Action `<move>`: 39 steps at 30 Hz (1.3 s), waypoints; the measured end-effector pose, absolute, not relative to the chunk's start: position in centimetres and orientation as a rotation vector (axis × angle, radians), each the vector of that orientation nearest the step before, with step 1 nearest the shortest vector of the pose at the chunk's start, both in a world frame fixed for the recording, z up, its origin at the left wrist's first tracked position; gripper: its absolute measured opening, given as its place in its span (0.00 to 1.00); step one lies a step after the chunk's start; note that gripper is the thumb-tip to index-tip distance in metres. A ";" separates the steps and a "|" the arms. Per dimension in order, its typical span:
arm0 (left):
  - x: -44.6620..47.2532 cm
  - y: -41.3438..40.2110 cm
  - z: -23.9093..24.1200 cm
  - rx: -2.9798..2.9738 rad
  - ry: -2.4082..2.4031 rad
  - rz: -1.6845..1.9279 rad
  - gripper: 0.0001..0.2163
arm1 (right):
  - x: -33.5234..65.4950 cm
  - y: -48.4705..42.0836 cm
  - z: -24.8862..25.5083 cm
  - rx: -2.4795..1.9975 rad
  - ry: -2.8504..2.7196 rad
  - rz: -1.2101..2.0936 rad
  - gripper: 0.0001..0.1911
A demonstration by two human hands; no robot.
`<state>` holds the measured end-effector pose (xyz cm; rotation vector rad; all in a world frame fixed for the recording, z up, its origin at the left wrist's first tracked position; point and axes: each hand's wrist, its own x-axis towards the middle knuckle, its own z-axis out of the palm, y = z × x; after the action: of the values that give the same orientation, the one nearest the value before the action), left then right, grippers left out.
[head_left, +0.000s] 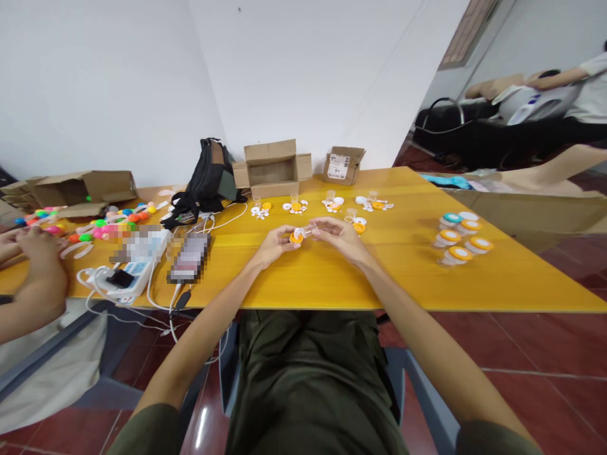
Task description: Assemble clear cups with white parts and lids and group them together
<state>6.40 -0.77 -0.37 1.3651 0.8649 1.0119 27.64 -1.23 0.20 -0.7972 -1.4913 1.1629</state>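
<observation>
My left hand (275,243) and my right hand (339,235) meet over the middle of the yellow table (403,278). Between their fingertips they pinch a small toy piece with an orange cap (296,237) and a clear or white part (303,231). Both hands have their fingers curled closed around it. Just beyond my hands lie several little groups of white and orange parts (296,206), some with small clear cups. Another orange cap (359,227) lies right of my right hand.
Several assembled orange- and teal-topped pieces (462,237) stand at the right. An open cardboard box (271,167), a smaller box (342,164) and a black bag (206,183) sit at the back. A phone (190,258), power strip (135,268) and cables lie left. Another person's hands (33,262) work among coloured balls (99,226).
</observation>
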 end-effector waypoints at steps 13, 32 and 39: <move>6.3 -0.7 -0.5 1.354 0.880 1.063 0.21 | 28.4 0.5 -1.9 -1.144 -1.747 0.720 0.07; 6.7 -0.8 -0.7 1.406 0.962 1.137 0.20 | 29.0 -6.3 -0.5 -0.944 -2.220 0.498 0.10; 7.1 -1.4 -0.6 1.461 0.884 1.021 0.22 | 28.4 -5.5 -0.3 -1.004 -1.887 0.684 0.16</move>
<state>7.05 -1.38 -0.63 1.4608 0.8844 1.0206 28.35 -5.46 -0.30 -1.0039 -1.8874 0.6841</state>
